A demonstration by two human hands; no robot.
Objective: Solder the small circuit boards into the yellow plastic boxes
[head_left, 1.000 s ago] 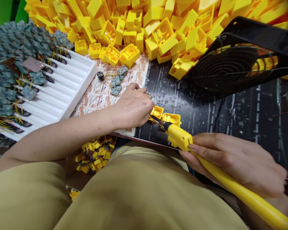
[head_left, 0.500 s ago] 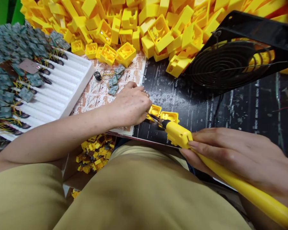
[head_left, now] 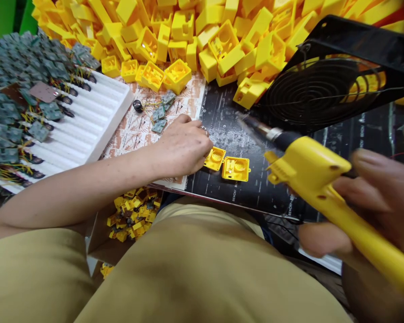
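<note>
Tool (head_left: 314, 168) clasped in right hand (head_left: 387, 193); left hand (head_left: 185, 146) overlaps nearest case (head_left: 217, 159), grip unseen, so best brace case and aim tip (head_left: 261, 128) clear of left hand.

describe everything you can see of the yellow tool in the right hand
The yellow tool has a long, rounded, plastic-looking handle, a blocky head with small dark holes, and a ribbed piece on its side. In front sit a black sleeve, a silvery ring and a blurred metal tip. It slants over the black bench, tip toward the upper left, handle leaving the right edge. The right hand holds it.
</note>
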